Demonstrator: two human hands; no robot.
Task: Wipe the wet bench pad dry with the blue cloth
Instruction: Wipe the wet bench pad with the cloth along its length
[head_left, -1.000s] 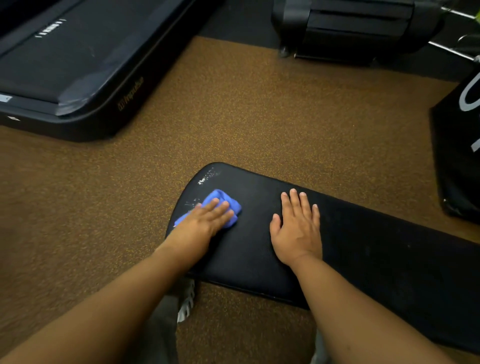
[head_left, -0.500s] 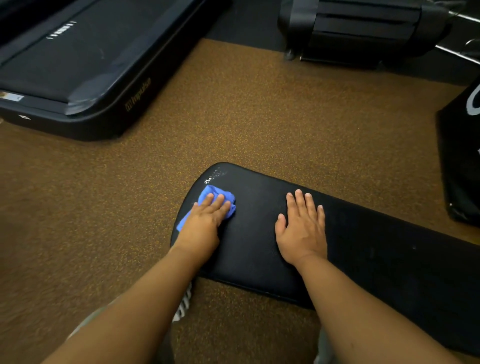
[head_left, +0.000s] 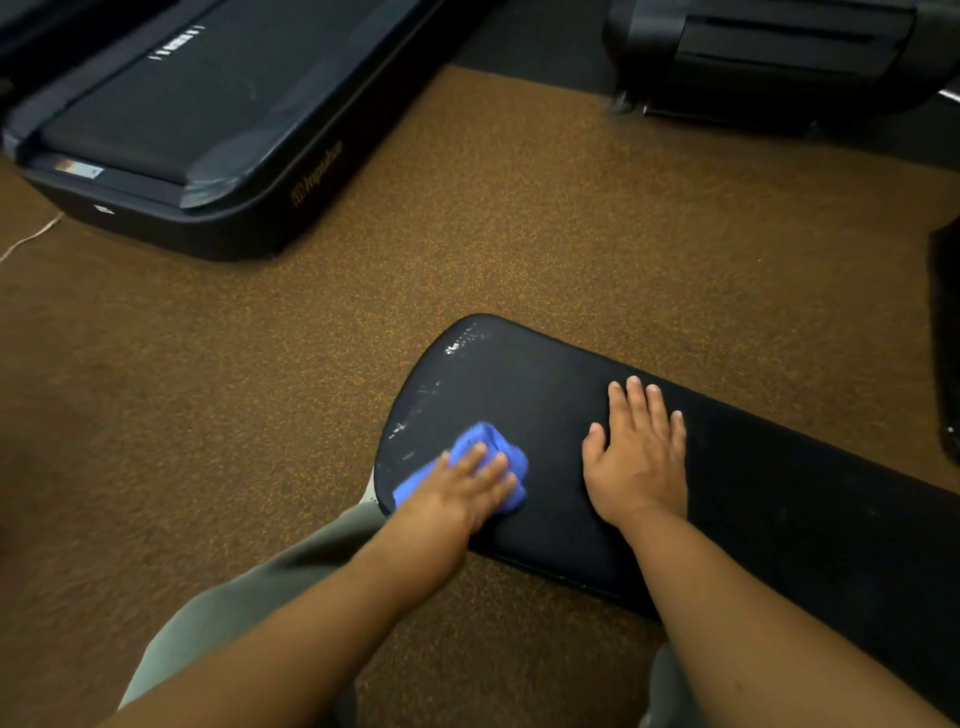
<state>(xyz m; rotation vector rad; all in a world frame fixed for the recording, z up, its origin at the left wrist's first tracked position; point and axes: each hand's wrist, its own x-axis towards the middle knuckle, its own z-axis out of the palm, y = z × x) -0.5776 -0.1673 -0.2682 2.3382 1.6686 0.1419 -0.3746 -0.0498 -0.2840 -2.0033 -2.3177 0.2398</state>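
The left hand (head_left: 462, 486) presses flat, fingers extended, on the bunched blue cloth (head_left: 485, 449) at the near left edge of the black padded bench pad (head_left: 779, 493). Pale droplets (head_left: 460, 343) glisten beyond its fingertips: sweep there, overlapping strokes, firm pressure. The right hand (head_left: 636, 460), relaxed and flat, braces the pad beside it.

Black bench pad (head_left: 545, 395) with whitish wet streaks; blue cloth (head_left: 488, 447); speckled brown-orange floor (head_left: 519, 234); dark navy treadmill (head_left: 171, 104); grey-green trousers (head_left: 249, 603).
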